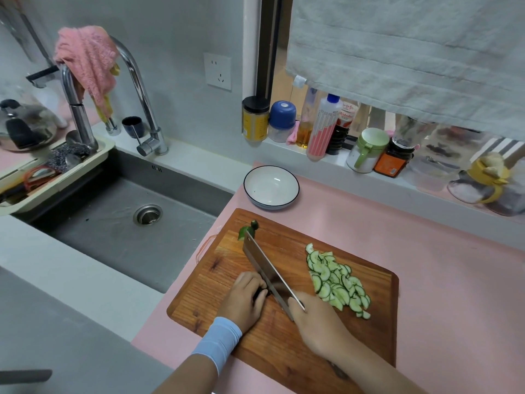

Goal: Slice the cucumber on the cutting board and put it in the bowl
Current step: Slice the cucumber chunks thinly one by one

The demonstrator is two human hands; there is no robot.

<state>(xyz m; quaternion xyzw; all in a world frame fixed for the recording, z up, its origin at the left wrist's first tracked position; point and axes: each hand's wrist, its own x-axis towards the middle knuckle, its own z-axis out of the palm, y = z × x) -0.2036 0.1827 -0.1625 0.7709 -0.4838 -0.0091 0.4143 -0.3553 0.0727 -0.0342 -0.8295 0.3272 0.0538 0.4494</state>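
Note:
On the wooden cutting board (pixel 369 322), my left hand (pixel 244 300) curls its fingers over a short dark stub of cucumber (pixel 260 294), mostly hidden under them. My right hand (pixel 315 319) grips the handle of a cleaver (pixel 267 268), whose blade stands edge-down right beside the left fingers. A heap of thin half-round cucumber slices (pixel 336 282) lies on the board to the right of the blade. A green cucumber end piece (pixel 248 229) sits by the blade's far tip. The white bowl (pixel 271 187) with a dark rim stands empty beyond the board.
A deep grey sink (pixel 119 223) lies to the left, with a tall faucet (pixel 136 89) draped in a pink cloth. Bottles and jars (pixel 326 126) line the window sill behind the bowl. The board rests on a pink counter mat (pixel 440 280).

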